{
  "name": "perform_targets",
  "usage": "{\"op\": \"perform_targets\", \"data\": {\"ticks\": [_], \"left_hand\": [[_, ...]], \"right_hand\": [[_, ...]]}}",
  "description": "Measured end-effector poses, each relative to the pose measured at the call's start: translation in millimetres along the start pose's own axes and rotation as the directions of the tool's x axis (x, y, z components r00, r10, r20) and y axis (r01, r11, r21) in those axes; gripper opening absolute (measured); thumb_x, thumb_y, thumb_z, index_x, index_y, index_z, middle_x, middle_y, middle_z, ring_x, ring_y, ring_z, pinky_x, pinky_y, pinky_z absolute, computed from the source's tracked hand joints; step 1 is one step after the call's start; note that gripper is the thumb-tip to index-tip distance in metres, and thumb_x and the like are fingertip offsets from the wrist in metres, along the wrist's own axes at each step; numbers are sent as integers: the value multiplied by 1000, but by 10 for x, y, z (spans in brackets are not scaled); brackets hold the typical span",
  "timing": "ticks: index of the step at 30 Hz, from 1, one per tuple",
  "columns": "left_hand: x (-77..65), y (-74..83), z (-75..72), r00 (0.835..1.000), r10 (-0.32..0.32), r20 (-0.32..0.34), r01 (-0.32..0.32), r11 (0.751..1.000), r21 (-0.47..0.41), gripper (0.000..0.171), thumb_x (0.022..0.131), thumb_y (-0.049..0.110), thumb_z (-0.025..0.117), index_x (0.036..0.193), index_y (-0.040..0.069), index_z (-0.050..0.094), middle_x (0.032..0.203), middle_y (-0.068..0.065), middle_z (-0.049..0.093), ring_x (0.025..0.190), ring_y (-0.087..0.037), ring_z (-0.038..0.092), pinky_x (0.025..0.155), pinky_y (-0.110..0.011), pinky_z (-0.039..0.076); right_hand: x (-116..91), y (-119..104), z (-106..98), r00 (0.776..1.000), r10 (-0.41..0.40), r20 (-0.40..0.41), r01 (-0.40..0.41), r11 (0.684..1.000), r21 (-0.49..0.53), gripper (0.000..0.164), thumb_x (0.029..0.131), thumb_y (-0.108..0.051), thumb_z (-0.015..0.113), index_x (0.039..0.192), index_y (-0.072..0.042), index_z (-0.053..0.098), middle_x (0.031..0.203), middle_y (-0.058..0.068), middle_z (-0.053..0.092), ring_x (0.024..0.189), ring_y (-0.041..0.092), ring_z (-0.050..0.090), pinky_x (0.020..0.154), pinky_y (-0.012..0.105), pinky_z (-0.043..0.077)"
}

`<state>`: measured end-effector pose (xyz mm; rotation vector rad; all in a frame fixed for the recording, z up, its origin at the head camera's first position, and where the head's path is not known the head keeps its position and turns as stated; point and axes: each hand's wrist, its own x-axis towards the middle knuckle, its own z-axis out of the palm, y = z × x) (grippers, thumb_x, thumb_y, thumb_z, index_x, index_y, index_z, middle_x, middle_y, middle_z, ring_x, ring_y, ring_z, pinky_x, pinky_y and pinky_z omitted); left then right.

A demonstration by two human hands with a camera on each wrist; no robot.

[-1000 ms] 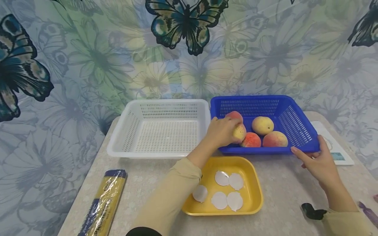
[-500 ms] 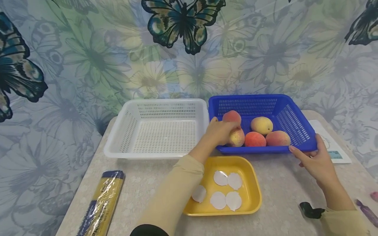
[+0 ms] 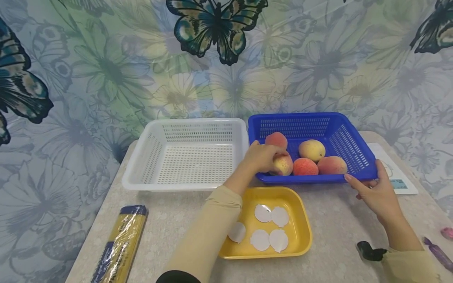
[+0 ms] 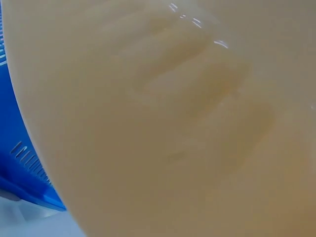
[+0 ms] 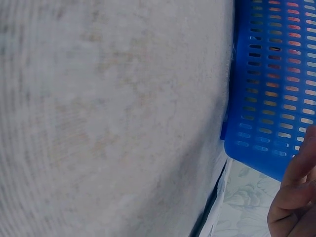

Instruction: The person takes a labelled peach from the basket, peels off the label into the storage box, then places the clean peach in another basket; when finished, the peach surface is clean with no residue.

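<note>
At the front left inside the blue basket [image 3: 297, 121], my left hand [image 3: 260, 158] holds a yellow-pink peach [image 3: 283, 165]. Right beside that fruit lies a red-orange peach [image 3: 305, 167], then a pinkish one, the front right peach [image 3: 332, 165]. Behind them are a yellow peach [image 3: 312, 149] and a pink peach [image 3: 276, 140]. My right hand [image 3: 380, 196] grips the basket's front right corner, thumb at the front rim. Its fingers [image 5: 294, 197] show at the basket's corner in the right wrist view. Blurred skin tones fill most of the left wrist view.
A white basket [image 3: 141, 157] stands left of the blue one. In front, a yellow tray [image 3: 304, 236] bears several round white labels. A wrapped yellow-blue packet [image 3: 122, 243] lies at left, a white scale-like device [image 3: 400, 177] at right. A black object [image 3: 369, 251] and wrapped candy [image 3: 439, 253] lie front right.
The peach in my left hand has come down slightly at the basket's front left. The red-orange and front right peaches have shifted rightward. My right hand keeps its grip; the head view has turned slightly.
</note>
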<state>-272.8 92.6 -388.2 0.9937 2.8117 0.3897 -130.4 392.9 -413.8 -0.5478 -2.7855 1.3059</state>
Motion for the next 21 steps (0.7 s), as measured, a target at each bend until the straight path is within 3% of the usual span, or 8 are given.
{"op": "perform_targets", "data": {"ticks": [7,12,16,21], "left_hand": [[-11,21,36,997,-42,-61,45,998,44,55,80,61,73,126,34,63,114,13,71,106,-15,65,108,-45,36],[-29,52,12,992,-63,-110,63,998,-6,51,78,62,75,114,29,63,104,11,70,101,-15,65,103,-42,41],[-63,58,-68,988,-18,-156,2,995,-100,54,76,60,79,114,25,62,104,11,68,100,-14,63,99,-39,45],[-277,109,-300,973,64,-221,-82,994,-74,56,85,57,71,130,25,60,129,8,65,116,-16,62,102,-38,47]], "right_hand": [[-6,-8,10,1000,-5,-1,5,1000,-4,113,92,-54,62,155,-14,-23,121,29,55,67,10,58,57,21,52],[-42,-59,-9,999,9,-40,-12,998,-67,111,90,-58,62,159,-14,-13,95,15,63,62,11,56,52,26,48],[-124,-126,-31,993,6,-117,-25,986,-165,105,89,-64,60,161,-13,3,76,6,56,59,13,48,46,31,37],[-276,-307,3,982,-83,-172,56,986,-157,88,92,-59,58,158,-12,23,59,-1,45,47,14,39,39,33,30]]}}
